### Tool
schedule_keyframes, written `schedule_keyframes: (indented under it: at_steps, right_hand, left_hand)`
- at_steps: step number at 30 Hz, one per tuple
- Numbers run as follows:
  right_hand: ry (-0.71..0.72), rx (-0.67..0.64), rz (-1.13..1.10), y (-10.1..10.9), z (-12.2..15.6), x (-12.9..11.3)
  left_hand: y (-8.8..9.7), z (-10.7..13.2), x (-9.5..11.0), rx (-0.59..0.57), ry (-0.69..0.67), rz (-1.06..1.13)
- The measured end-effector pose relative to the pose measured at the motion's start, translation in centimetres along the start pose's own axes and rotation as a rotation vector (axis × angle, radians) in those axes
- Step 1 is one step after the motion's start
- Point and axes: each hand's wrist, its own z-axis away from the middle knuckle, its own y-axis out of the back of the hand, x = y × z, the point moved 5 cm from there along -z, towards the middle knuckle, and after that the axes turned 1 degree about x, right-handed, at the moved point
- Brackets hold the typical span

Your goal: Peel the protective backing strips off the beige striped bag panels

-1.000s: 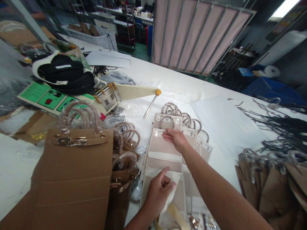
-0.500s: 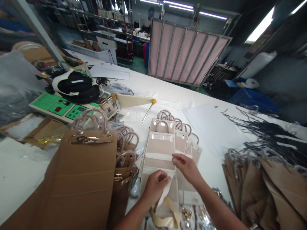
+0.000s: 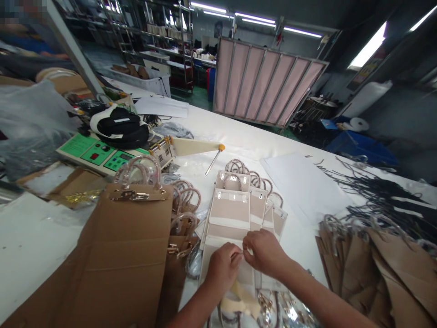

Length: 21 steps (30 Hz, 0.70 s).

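Note:
A stack of flat beige bag panels (image 3: 231, 212) with metal clasps and wrapped handles lies in front of me on the white table (image 3: 41, 241). My left hand (image 3: 221, 269) and my right hand (image 3: 264, 253) meet over the near end of the top panel. Both pinch a white strip or flap (image 3: 243, 251) at its lower edge, fingers closed. A cream strap (image 3: 244, 303) curls just under my left wrist.
A tall brown bag (image 3: 126, 255) stands at left with more brown bags behind it. Further brown bags (image 3: 375, 264) lie at right. A green control box (image 3: 99, 152), an awl (image 3: 214, 159), white sheets (image 3: 300, 182) and black cords (image 3: 385, 196) lie farther back.
My right hand came back from the panel's top edge to the near end, joining my left hand. The camera tilted up.

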Motion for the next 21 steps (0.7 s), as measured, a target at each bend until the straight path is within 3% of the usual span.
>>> schedule_keyframes:
  at_steps: [4,7,9,11,16,21]
  right_hand:
    - [-0.139,0.095,-0.071,-0.8,-2.0,1.9]
    - [-0.349,0.163,-0.466,-1.2,-4.9,4.7]
    - [-0.413,0.171,-0.805,-1.7,-7.9,5.5]
    - [-0.41,0.2,-0.939,-2.1,-11.5,5.5]
    - [-0.422,0.275,-0.739,-3.2,-19.2,4.7]
    - [-0.502,0.249,-0.538,-4.5,-21.7,5.0]
  left_hand:
    - [0.3,0.6,-0.1,0.026,-0.072,-0.113]
    - [-0.3,1.4,-0.9,0.012,-0.137,-0.119]
    - [-0.6,1.6,-2.1,0.051,-0.06,-0.027]
    - [-0.6,1.4,-3.3,0.1,0.05,0.07]
    - [0.1,0.5,-3.7,0.113,0.12,0.19]
    - [0.4,0.2,-3.8,0.127,0.15,0.273]
